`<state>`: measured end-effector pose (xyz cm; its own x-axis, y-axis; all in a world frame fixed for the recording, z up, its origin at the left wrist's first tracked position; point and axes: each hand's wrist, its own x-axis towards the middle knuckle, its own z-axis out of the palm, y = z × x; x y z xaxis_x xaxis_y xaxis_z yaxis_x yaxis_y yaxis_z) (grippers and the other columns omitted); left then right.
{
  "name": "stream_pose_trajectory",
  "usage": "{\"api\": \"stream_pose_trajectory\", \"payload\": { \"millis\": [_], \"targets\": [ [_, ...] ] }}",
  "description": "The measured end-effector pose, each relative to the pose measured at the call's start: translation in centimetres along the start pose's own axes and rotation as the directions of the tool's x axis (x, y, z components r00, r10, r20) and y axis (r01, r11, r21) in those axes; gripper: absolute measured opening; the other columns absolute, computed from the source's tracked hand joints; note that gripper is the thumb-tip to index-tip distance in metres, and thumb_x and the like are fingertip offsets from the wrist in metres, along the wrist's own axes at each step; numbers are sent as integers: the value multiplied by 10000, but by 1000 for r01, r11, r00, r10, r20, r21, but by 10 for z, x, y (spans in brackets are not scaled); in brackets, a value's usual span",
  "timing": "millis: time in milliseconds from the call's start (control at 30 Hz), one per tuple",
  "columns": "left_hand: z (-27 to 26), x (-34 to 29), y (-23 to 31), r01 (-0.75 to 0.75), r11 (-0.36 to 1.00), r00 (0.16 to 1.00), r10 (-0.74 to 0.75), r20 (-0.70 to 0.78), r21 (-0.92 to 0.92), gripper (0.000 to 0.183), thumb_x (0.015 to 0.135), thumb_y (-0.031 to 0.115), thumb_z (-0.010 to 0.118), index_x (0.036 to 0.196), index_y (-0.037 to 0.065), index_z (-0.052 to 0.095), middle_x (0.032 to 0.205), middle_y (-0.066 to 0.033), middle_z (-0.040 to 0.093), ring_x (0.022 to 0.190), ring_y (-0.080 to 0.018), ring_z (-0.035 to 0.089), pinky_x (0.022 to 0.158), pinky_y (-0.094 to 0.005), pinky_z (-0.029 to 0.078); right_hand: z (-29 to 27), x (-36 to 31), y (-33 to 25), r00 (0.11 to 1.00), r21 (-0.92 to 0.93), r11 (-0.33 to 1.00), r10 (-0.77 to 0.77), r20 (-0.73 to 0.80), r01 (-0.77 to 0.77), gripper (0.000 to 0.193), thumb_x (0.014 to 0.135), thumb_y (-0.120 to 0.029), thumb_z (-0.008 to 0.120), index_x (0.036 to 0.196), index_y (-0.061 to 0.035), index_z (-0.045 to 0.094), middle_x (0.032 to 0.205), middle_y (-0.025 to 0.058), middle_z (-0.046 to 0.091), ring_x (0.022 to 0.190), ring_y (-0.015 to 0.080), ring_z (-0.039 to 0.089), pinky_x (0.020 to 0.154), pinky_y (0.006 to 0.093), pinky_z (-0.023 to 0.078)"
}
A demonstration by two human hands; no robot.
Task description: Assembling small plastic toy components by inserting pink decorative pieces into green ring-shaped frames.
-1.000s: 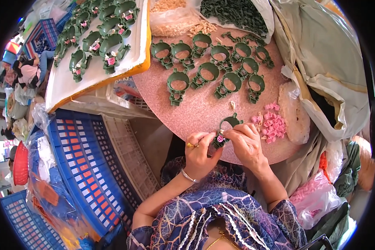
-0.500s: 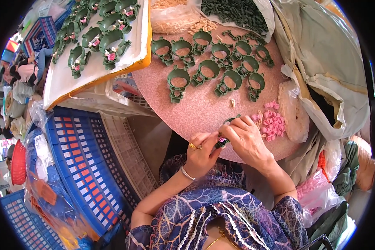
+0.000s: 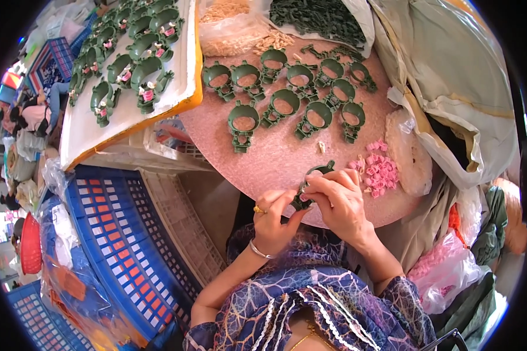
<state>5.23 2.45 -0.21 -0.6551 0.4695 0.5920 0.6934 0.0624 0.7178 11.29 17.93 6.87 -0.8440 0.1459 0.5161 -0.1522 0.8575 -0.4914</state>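
Observation:
Near the front edge of the round table, both my hands are closed on one dark green plastic ring piece [image 3: 321, 169]. My left hand [image 3: 273, 221] pinches its lower end, thumb and forefinger together. My right hand [image 3: 339, 203] grips it from the other side, its fingers bent over the piece and hiding much of it. Part of the curved ring shows above the right fingers. Whether a small part sits between the fingertips is hidden. Just right of my right hand lies a pile of small pink plastic pieces [image 3: 382, 174]. One small cream piece [image 3: 321, 147] lies beyond my hands.
Several similar green ring pieces [image 3: 243, 121] stand on the pinkish table [image 3: 216, 137]. A white tray [image 3: 126, 114] at the left carries more, with pink and cream parts attached. Behind are bags of cream parts [image 3: 231, 41] and dark green parts [image 3: 319, 23]. Blue baskets [image 3: 120, 234] stand left.
The green piece shows more of its ring now, and my right hand's fingers have shifted on it. My left forefinger has straightened a little. The view has tilted slightly.

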Motion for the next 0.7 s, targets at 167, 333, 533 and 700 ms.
{"api": "stream_pose_trajectory", "payload": {
  "millis": [167, 333, 533, 700],
  "targets": [
    [5, -14, -3, 81, 995, 994, -86, -67, -65, 473, 744, 125, 850, 1128, 20, 594, 1073, -119, 666, 954, -303, 635, 851, -409, 497, -2, 0, -4, 995, -95, 993, -57, 85, 65, 342, 719, -117, 656, 1058, -70, 656, 891, 17, 662, 894, 184, 630, 837, 353, 418],
    [-2, -3, -8, 189, 965, 981, -177, -85, 179, 513, 677, 91, 882, 1105, -1, 615, 1054, -109, 661, 1024, -288, 599, 879, -391, 479, -4, -31, 21, 924, -296, 887, 284, -257, -355, 205, 793, -18, 630, 993, -60, 650, 926, 72, 683, 900, 252, 605, 820, 393, 408],
    [4, -5, -7, 187, 977, 982, -183, -45, 103, 549, 671, 75, 884, 1138, -11, 608, 1087, -114, 651, 1061, -261, 584, 956, -363, 448, -15, -59, 36, 856, -515, 690, 470, -217, -509, 164, 828, -107, 677, 990, -101, 648, 901, 58, 669, 876, 268, 586, 822, 393, 389],
    [5, -1, -3, 151, 981, 988, -148, -33, 125, 535, 669, 82, 884, 1122, -2, 613, 1044, -114, 674, 1028, -271, 601, 950, -374, 437, -7, -60, 42, 863, -508, 706, 470, -184, -493, 281, 778, -17, 618, 1045, -88, 663, 909, 80, 649, 903, 275, 583, 825, 427, 398]
  ]
}}
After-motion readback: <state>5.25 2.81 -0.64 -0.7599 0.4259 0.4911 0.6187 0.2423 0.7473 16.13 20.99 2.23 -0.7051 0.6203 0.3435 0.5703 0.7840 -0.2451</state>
